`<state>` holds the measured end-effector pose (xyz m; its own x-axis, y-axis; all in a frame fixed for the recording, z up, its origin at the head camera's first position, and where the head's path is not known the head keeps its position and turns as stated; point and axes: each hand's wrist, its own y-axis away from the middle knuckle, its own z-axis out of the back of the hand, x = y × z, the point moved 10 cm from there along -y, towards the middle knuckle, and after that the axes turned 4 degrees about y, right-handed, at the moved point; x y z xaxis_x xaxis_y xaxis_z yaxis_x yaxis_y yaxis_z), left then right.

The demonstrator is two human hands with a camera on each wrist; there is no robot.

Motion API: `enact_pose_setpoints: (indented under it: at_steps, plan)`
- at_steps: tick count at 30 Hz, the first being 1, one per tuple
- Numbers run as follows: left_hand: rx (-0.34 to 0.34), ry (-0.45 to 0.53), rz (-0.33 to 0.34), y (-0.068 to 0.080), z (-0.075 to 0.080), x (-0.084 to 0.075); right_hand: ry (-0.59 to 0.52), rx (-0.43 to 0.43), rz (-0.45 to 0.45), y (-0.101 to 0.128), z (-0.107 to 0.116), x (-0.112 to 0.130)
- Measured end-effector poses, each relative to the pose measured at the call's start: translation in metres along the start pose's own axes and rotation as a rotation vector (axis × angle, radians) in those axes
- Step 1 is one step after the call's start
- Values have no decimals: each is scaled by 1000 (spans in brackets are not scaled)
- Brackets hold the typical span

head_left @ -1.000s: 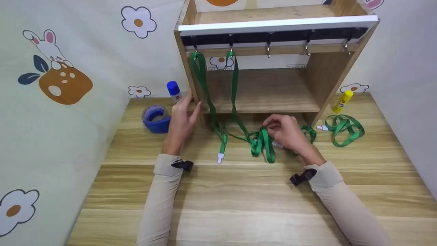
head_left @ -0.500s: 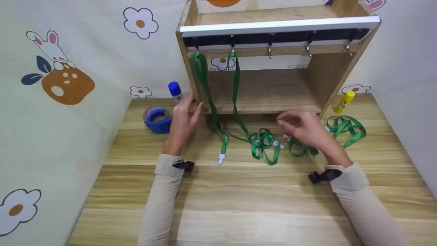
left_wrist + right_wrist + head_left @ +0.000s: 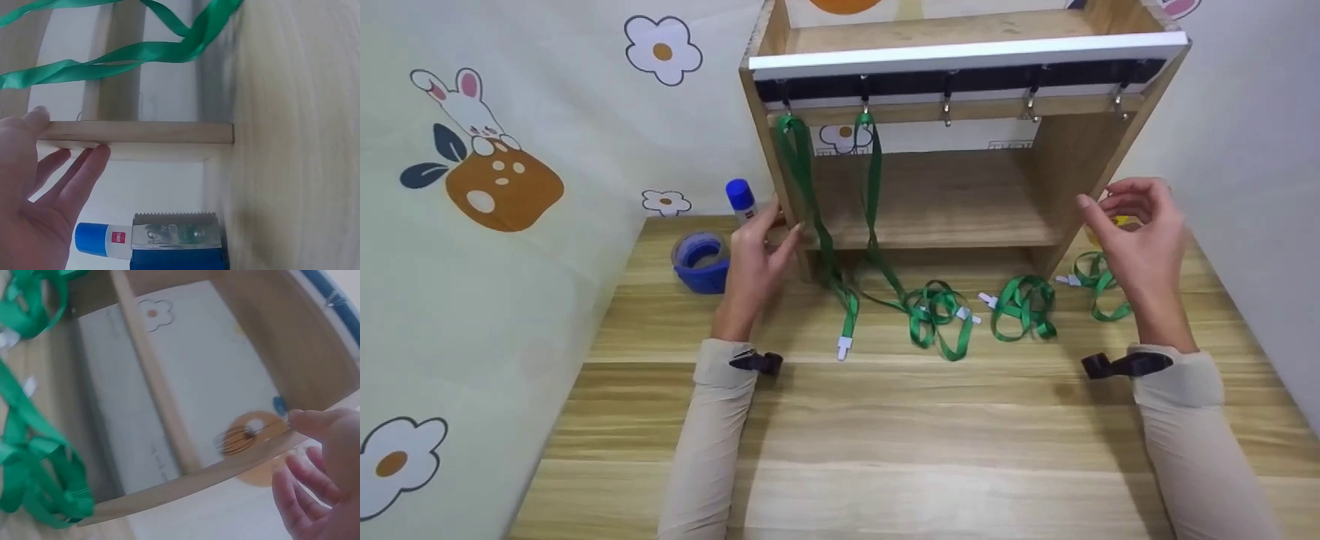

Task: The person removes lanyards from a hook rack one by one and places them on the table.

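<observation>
Right hand beside the shelf

The right hand (image 3: 318,478), fingers loosely curled and holding nothing, sits at the lower right by the wooden shelf (image 3: 185,481); green lanyards (image 3: 34,478) lie on the left, blurred

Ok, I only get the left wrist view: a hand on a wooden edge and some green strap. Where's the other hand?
Observer: The right hand is up in the air by the right side of the shelf, holding nothing.
Child: How many straps are there?
Observer: Four, I think. Two hanging straps are on the left hooks, and two loose straps lie on the table.
Child: Any hooks free?
Observer: Yes, the three bare hooks further right have nothing on them.
</observation>
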<state>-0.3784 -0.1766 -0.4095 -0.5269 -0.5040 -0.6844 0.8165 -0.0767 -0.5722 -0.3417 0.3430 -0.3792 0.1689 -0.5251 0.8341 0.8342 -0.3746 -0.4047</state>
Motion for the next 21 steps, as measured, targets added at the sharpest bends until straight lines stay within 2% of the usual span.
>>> enact_pose_setpoints:
  at_steps: [4,8,11,13,14,17,19,21]
  plan:
    - [-71,79,21,-1,13,1,56,16,4,-1,-11,-9]
    - [-194,206,36,-2,32,-4,74,-12,37,-1,-16,-15]
    - [-296,294,-5,-2,45,-20,72,-49,64,1,-13,-15]
    - [-352,338,-60,-2,51,-37,73,-61,77,2,-12,-13]
    - [-369,329,-95,-1,52,-48,80,-62,79,3,-12,-13]
    - [-345,274,-180,1,41,-79,87,-61,84,3,-13,-11]
    - [-266,216,-195,1,22,-95,85,-61,82,3,-14,-11]
    - [-167,141,-172,1,1,-106,71,-61,83,3,-16,-10]
